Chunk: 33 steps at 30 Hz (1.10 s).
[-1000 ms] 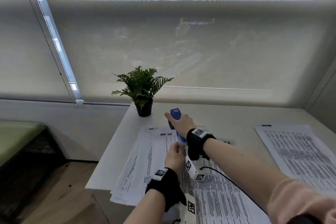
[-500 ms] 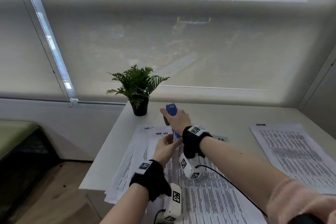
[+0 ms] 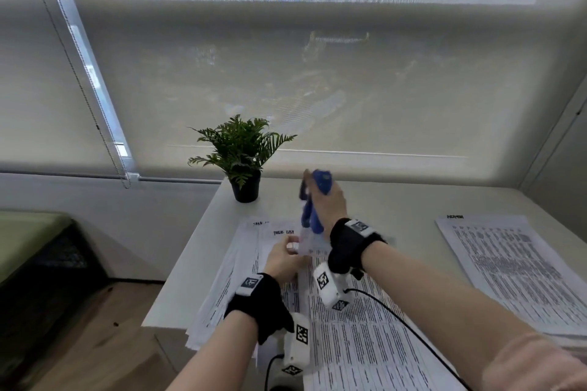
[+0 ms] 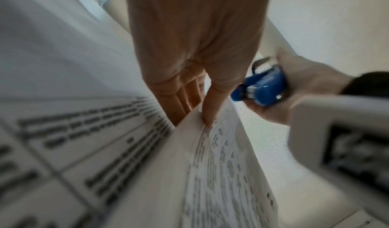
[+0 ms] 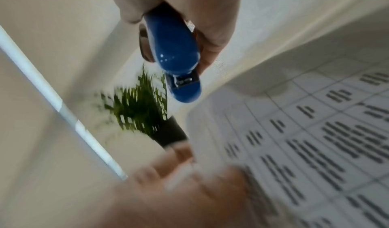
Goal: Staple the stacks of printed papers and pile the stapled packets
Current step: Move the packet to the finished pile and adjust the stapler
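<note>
a: papers [image 3: 359, 320] lie spread on the white table [image 3: 413, 203], nearer us than the potted plant [image 3: 241, 152]. any change?

b: yes. the right hand [image 3: 328, 203], wrapped around the blue stapler [image 3: 313, 209], has lifted it off the sheets since a second ago.

a: the left hand [image 3: 282, 259]?

b: it has slid toward the plant and now pinches a raised top corner of the packet.

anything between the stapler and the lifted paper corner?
Nothing visible. The right hand holds the stapler in the air, with open space between its mouth and the paper corner that the left hand pinches up. The plant stands off to the left.
</note>
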### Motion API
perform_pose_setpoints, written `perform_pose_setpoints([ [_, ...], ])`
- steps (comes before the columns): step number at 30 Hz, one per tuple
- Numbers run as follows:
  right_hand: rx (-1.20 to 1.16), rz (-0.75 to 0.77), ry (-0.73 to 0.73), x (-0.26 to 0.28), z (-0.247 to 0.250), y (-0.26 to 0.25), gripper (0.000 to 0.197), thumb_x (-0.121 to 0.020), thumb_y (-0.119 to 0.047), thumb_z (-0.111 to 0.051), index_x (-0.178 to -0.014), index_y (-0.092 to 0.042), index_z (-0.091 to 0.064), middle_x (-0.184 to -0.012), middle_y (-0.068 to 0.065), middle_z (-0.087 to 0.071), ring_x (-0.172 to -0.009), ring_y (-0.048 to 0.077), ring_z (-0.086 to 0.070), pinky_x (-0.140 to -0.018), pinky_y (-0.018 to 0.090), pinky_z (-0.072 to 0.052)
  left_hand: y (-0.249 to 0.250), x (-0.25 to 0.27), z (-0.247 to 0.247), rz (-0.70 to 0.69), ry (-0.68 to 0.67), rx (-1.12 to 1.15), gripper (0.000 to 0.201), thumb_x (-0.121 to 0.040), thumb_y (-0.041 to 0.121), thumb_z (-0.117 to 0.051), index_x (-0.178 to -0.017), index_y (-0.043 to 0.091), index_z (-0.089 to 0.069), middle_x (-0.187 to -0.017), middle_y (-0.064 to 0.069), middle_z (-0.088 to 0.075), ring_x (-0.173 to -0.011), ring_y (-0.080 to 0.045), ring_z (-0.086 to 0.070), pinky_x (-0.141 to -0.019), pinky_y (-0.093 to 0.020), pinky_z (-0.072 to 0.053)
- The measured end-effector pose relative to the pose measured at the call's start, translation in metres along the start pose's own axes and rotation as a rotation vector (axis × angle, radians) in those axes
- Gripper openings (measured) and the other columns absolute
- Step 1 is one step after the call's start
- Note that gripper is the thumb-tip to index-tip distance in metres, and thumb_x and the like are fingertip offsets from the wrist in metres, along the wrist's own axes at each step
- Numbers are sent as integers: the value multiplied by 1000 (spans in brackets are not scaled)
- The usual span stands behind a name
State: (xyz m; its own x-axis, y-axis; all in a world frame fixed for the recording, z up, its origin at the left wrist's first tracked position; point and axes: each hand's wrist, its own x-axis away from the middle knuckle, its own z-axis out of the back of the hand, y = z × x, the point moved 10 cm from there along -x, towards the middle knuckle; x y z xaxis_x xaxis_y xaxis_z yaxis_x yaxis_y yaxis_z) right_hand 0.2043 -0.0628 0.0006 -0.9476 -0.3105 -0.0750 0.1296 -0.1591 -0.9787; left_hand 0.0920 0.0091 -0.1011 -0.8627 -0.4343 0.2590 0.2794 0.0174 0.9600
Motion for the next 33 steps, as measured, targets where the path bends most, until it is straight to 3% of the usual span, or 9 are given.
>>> perform_pose_setpoints([
  [2, -187, -84, 131, -3, 37, 0, 51, -66, -69, -64, -77, -20, -59, -84, 13, -70, -78, 30, -67, -83, 43, -54, -3, -1, -2, -8, 21, 10, 33, -85, 0, -59, -115, 11, -51, -100, -15, -64, -74, -23, -64, -62, -30, -57],
  [4, -260, -141, 163, -8, 79, 9, 44, -73, -55, -70, -83, -13, -59, -85, 13, -67, -74, 28, -63, -78, 42, -51, -3, 0, -1, -32, 62, -11, 22, -89, 5, -54, -110, 10, -55, -105, -17, -66, -85, -31, -66, -79, -42, -58],
  [7, 49, -256, 123, -3, 145, 45, 47, -80, -29, -74, -112, 0, -54, -109, 13, -64, -91, 28, -61, -83, 36, -48, 6, 4, 9, -111, 185, -89, 16, -93, 19, -50, -106, 12, -56, -109, -18, -66, -100, -36, -64, -91, -50, -52],
  [14, 1001, -238, -77, 43, 204, 94, 25, -89, -32, -59, -98, -10, -54, -113, 17, -61, -109, 32, -60, -78, 29, -42, 120, 69, 27, -518, 529, -362, 7, -98, 15, -42, -98, 8, -43, -86, -6, -55, -76, -22, -50, -68, -30, -33],
  [19, 1143, -160, -74, 58, 197, 83, 58, -88, -50, -50, -134, -15, -43, -141, 10, -45, -128, 28, -45, -105, 43, -35, 184, 112, 27, -741, 563, -287, 12, -99, 15, -43, -103, 5, -46, -78, -4, -56, -64, -20, -48, -59, -29, -33],
  [22, 680, -49, -83, 69, 192, 44, 99, -73, -83, -21, -136, -12, -46, -141, 13, -47, -129, 29, -44, -107, 44, -34, 197, 109, 25, -723, 530, -193, 6, -97, 16, -43, -95, 12, -46, -68, 1, -49, -58, -16, -43, -58, -31, -34],
  [24, 160, -132, -166, 85, 189, 34, 97, -71, -88, -24, -125, -13, -54, -117, 9, -62, -108, 23, -59, -88, 31, -45, 192, 92, 23, -627, 524, -126, 8, -97, 19, -43, -96, 14, -48, -76, -2, -53, -68, -20, -49, -66, -31, -39],
  [28, -78, -177, -274, 119, 200, 30, 44, -89, -27, -61, -127, -11, -46, -115, 10, -64, -101, 27, -66, -92, 45, -53, 156, 51, -2, -385, 430, 12, 26, -93, 16, -45, -113, 1, -51, -98, -15, -56, -88, -25, -55, -73, -34, -41],
  [33, -130, -264, -29, 110, 287, 67, 34, -91, 7, -46, -124, -2, -48, -115, 18, -63, -104, 37, -62, -95, 48, -49, 112, 37, -78, -211, 131, -30, 39, -96, 33, -49, -126, 8, -42, -108, -15, -57, -87, -26, -60, -76, -37, -50],
])
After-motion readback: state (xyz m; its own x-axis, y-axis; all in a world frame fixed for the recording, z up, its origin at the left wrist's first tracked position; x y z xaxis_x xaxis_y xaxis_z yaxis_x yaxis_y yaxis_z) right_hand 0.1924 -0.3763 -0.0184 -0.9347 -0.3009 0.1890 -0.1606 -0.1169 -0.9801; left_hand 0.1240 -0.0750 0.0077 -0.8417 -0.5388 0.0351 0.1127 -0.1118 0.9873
